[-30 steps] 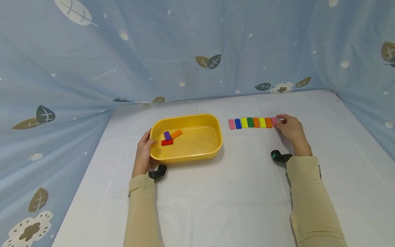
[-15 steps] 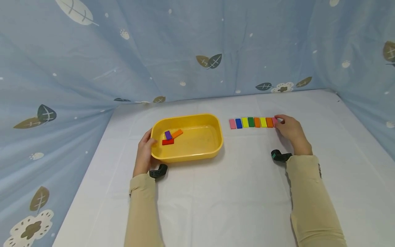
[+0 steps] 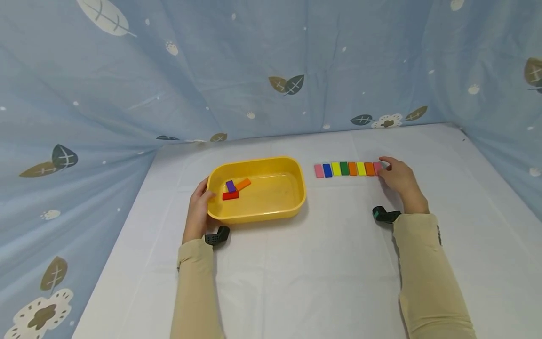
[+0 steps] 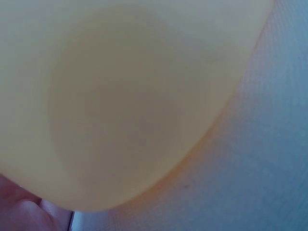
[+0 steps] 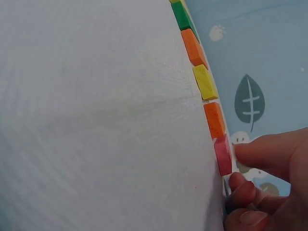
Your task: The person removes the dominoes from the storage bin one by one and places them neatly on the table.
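My left hand (image 3: 197, 209) grips the left end of a yellow plastic tray (image 3: 271, 217), thumb over the rim. In the left wrist view the tray's blurred wall (image 4: 130, 106) covers most of the picture, and only a bit of the hand (image 4: 29, 211) shows. At the right end of a row of coloured blocks lies a pink block (image 3: 378, 168). Beside it is my right hand (image 3: 401, 179), thumb and fingers parted. The right wrist view shows a small gap between the pink block (image 5: 223, 155) and the nearest fingertip (image 5: 240, 153).
Left of the end block, the row has orange (image 3: 369, 169), yellow (image 3: 361, 168), green (image 3: 344, 168), blue (image 3: 327, 170) and pink (image 3: 319, 171) blocks, among others. Purple (image 3: 230, 186), orange (image 3: 243, 184) and red (image 3: 230, 195) blocks lie inside the tray. A patterned blue curtain (image 3: 237, 70) backs the white tabletop.
The right fingers have eased off the end pink block, which now shows more fully in the row. The left hand and tray look nearly unmoved.
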`<state>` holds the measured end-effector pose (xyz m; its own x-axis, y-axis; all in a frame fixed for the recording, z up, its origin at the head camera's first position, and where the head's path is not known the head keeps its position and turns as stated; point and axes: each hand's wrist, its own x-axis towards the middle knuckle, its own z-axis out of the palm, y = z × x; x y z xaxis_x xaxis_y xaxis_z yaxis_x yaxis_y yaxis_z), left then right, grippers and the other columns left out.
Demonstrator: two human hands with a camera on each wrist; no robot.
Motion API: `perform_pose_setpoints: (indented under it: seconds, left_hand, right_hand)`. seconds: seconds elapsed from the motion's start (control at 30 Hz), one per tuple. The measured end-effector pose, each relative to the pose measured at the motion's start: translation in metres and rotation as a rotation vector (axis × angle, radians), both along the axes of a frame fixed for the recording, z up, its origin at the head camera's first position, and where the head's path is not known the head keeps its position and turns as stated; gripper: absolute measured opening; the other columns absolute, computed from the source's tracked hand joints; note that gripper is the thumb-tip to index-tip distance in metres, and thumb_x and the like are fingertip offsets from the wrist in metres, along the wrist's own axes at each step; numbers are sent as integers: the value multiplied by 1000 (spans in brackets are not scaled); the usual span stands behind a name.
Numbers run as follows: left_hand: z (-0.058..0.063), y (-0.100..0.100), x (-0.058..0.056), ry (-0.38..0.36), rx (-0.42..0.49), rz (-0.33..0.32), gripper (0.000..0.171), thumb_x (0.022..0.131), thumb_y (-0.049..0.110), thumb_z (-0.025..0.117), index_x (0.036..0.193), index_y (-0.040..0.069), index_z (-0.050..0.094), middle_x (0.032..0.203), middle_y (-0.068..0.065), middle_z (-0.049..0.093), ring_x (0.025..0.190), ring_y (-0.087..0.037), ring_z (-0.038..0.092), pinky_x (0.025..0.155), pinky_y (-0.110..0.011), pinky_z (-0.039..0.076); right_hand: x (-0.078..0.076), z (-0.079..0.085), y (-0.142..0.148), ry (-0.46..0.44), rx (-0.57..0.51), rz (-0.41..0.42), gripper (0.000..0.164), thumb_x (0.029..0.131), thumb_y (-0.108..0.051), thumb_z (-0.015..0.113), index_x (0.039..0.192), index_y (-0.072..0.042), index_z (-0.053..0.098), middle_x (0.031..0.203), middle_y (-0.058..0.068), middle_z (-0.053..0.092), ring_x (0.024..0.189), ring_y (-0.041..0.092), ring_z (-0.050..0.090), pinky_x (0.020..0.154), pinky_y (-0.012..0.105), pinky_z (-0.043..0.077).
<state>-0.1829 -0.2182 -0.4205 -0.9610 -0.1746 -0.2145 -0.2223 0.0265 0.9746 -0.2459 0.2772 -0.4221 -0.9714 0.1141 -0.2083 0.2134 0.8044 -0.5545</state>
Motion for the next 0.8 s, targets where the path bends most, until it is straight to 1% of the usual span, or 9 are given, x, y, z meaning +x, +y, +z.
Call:
perform_pose_setpoints:
  seconds: [0.1,0.2,0.3,0.37,0.43,0.5,0.57,0.63,0.8]
  left_hand:
    - [0,-1,0,7,-3,-1,53,85,10,38,136,23,37,139,3,33,118,-20,38,98,-34,34]
    - [0,-1,-1,11,-6,-2,53,85,11,38,137,23,37,140,4,33,119,-19,38,98,-34,34]
    - [0,-1,-2,13,-8,2,53,85,11,39,136,23,37,140,4,33,119,-19,38,98,-33,34]
    - [0,-1,-2,11,-9,3,53,85,11,39,136,23,37,140,4,33,119,-18,37,99,-33,33]
    - [0,-1,-1,10,-10,5,53,84,10,39,136,23,38,140,4,33,119,-18,37,99,-33,33]
    - [1,0,0,9,-8,5,53,85,10,39,136,23,37,140,4,33,119,-19,37,99,-33,33]
    - [1,1,1,1,-3,3,53,85,11,39,136,24,37,140,5,32,120,-19,37,99,-33,33]
    - [2,1,2,-2,2,3,53,85,11,39,136,24,37,140,4,32,120,-20,37,99,-34,33]
    - [3,1,3,-4,9,0,53,85,11,39,137,23,36,140,4,31,121,-20,35,100,-34,32]
  right_hand:
    - [0,1,0,13,-21,-50,51,92,-25,38,138,-5,29,121,28,39,105,42,37,91,57,31]
    - [1,2,0,43,-60,-94,52,93,-30,36,138,-6,30,120,27,39,102,40,37,90,55,34]
    - [-3,-1,-1,100,-106,-128,53,92,-34,37,138,-8,31,117,24,41,97,37,38,82,48,41]
    - [-10,-11,3,153,-112,-147,53,92,-39,36,138,-14,33,118,19,42,95,32,42,75,36,45]
    - [-19,-24,7,215,-110,-167,53,90,-44,35,138,-22,34,118,13,44,93,27,46,69,27,45]
    - [-29,-38,10,272,-102,-181,51,89,-49,33,137,-30,35,118,7,46,91,21,48,67,23,45]
    - [-38,-48,11,327,-108,-188,49,88,-51,31,135,-36,36,117,3,49,91,18,50,70,27,47]
    - [-44,-53,9,371,-125,-190,46,88,-51,31,132,-40,37,114,0,50,92,16,51,74,31,48]
    - [-50,-54,-7,458,-152,-151,42,88,-52,32,128,-44,40,108,-3,53,91,13,52,76,33,48]
